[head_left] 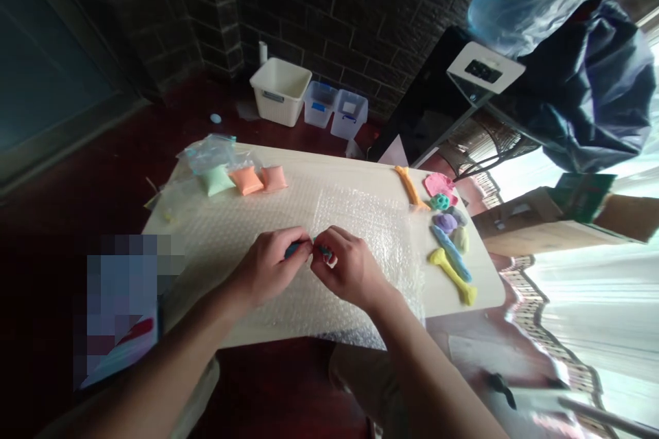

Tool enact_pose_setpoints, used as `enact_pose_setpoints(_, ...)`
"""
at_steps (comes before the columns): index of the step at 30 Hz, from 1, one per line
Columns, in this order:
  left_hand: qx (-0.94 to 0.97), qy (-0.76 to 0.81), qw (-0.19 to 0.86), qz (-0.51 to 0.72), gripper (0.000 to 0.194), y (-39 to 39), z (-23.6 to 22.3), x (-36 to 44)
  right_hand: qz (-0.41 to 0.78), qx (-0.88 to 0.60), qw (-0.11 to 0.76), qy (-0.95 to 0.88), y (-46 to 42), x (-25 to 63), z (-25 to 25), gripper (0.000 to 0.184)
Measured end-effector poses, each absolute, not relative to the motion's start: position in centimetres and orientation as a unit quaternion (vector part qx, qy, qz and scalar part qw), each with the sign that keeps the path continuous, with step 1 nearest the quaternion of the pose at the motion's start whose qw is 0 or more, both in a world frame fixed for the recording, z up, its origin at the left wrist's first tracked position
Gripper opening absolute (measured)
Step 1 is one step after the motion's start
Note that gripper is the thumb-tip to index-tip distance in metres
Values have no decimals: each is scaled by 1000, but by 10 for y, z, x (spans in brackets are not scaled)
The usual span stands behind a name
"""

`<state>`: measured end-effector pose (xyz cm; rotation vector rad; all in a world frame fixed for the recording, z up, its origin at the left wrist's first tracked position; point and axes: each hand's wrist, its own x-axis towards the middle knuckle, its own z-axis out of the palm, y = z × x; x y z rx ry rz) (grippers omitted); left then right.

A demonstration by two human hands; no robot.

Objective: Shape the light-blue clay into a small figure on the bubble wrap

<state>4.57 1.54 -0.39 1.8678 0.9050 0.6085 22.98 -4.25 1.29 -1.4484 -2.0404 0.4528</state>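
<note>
Above the bubble wrap, my two hands meet fingertip to fingertip. My left hand is closed in a pinch around a dark blue-teal piece of modelling clay. Closed as well, my right hand grips a small teal piece of modelling clay, which shows between thumb and fingers. Whether the two pieces are joined is hidden by the fingers. Both hands are held over the middle of the pale table.
At the back left lie a green packet, an orange packet and a pink packet by clear bags. Along the right edge are an orange bone shape, a yellow one, a blue strip and several clay lumps. Bins stand behind.
</note>
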Motion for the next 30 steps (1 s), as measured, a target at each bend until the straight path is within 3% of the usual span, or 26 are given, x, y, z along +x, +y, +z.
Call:
enact_pose_setpoints(6,733,370,510,258,26,20,-14,47,236,-526,336,-745,-44,235,12,11)
enact_pose_setpoints(13,735,389,485,272,24,21,-9,47,219,-528,372,-732,-42,234,13,12)
enact_pose_setpoints(18,547,491,565,374,24,33,-10,48,236,-580,421,-656,-37,239,7,8)
enact_pose_setpoints(25,409,524,590,457,15,44,-17,50,403,-580,555,-438,-26,243,0,32)
enact_pose_setpoints(30,361,535,602,470,18,48,-21,51,520,-520,584,-344,-25,238,7,36)
